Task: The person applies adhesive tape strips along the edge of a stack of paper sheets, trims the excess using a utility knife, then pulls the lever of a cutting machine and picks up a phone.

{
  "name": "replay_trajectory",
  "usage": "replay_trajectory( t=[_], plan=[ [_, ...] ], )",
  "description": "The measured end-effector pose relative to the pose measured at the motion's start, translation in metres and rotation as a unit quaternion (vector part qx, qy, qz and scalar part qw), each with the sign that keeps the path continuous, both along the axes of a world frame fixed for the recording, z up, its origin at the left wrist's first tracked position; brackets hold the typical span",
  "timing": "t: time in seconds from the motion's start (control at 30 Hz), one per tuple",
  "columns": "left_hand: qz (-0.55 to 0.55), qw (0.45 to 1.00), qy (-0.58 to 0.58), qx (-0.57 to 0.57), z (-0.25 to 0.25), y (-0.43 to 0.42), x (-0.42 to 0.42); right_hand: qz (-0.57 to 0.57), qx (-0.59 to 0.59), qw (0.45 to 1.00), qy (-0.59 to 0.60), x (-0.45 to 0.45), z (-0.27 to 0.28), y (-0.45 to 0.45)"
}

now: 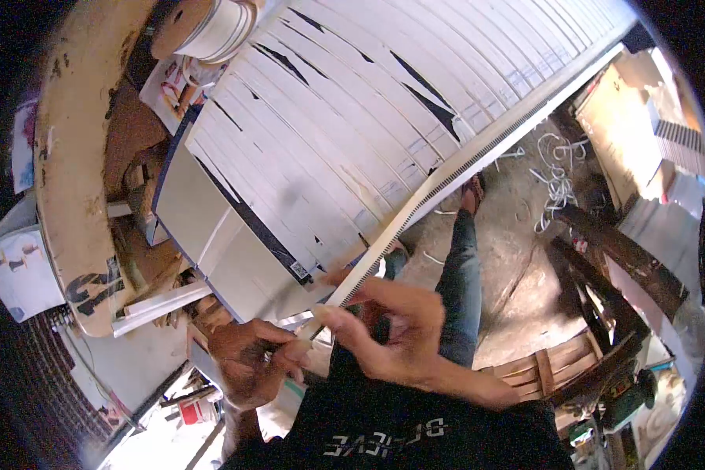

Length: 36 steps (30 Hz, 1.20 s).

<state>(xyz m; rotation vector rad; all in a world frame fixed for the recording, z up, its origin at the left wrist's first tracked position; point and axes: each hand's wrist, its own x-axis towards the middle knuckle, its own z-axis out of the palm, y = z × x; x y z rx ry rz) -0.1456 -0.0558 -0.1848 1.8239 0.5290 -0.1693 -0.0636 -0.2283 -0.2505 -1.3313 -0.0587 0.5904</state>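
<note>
A large white panel (329,133) with narrow ridges and torn dark gaps lies in front of me. Along its near right edge runs a long pale strip (415,202) with a finely toothed dark border. My right hand (399,329) pinches this strip between thumb and forefinger near the panel's lower corner. Just left of it, my left hand (251,356) has its thumb and fingers closed on the strip's near end. A grey-beige board (211,227) with a dark blue edge shows at the panel's left side.
A spool of white cord (211,27) sits at the upper left, beside a long curved wooden board (74,157). Tangled white cord (556,176) lies on the dirt floor at right. Wooden slats (552,368) and dark curved beams (627,251) stand at the lower right. My leg (460,290) is below.
</note>
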Motion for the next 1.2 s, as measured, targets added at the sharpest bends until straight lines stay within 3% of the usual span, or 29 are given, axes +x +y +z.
replay_trajectory(
  t=[0.07, 0.13, 0.2, 0.27, 0.33, 0.47, 0.67, 0.73, 0.8, 0.87, 0.93, 0.97, 1.03, 1.2],
  plan=[
    [-0.117, 0.986, -0.047, 0.112, -0.002, 0.009, 0.006, -0.015, 0.018, 1.000, -0.018, -0.015, -0.003, 0.013],
    [-0.229, 0.932, -0.139, 0.245, -0.005, 0.023, 0.013, -0.056, 0.040, 0.997, -0.034, -0.026, -0.008, 0.021],
    [0.042, 0.979, -0.152, 0.129, -0.007, 0.022, 0.016, -0.048, 0.059, 0.997, -0.028, -0.034, -0.010, 0.027],
    [0.029, 0.972, -0.136, 0.188, 0.000, 0.014, 0.029, -0.007, 0.054, 0.998, -0.043, -0.041, -0.005, 0.032],
    [-0.139, 0.965, -0.043, 0.218, -0.003, 0.008, 0.044, 0.013, 0.035, 0.999, -0.029, -0.052, -0.007, 0.038],
    [-0.018, 0.991, 0.045, 0.127, -0.004, 0.004, 0.035, 0.037, 0.065, 0.992, -0.099, -0.051, -0.014, 0.040],
    [-0.065, 0.996, 0.018, 0.056, -0.018, 0.011, 0.033, 0.068, 0.036, 0.992, -0.097, -0.049, -0.017, 0.034],
    [-0.027, 0.998, 0.043, 0.033, -0.017, 0.012, 0.034, 0.252, -0.083, 0.958, -0.108, -0.028, -0.009, 0.014],
    [0.018, 0.997, 0.070, 0.009, -0.018, 0.013, 0.032, 0.226, -0.106, 0.959, -0.136, -0.003, -0.007, -0.015],
    [0.005, 0.999, 0.042, 0.005, -0.022, 0.011, 0.031, 0.012, -0.091, 0.963, -0.252, 0.017, -0.013, -0.040],
    [0.020, 0.999, 0.031, -0.006, -0.022, 0.007, 0.030, -0.096, -0.191, 0.852, -0.478, 0.054, -0.013, -0.055],
    [0.032, 0.999, 0.021, -0.012, -0.022, 0.007, 0.030, -0.094, -0.191, 0.851, -0.480, 0.067, -0.009, -0.057],
    [0.014, 1.000, 0.008, 0.002, -0.026, 0.010, 0.028, -0.027, -0.222, 0.766, -0.603, 0.089, -0.006, -0.056],
    [0.019, 1.000, 0.014, 0.013, -0.030, 0.010, 0.026, 0.031, -0.171, 0.717, -0.676, 0.114, -0.028, -0.055]
  ],
)
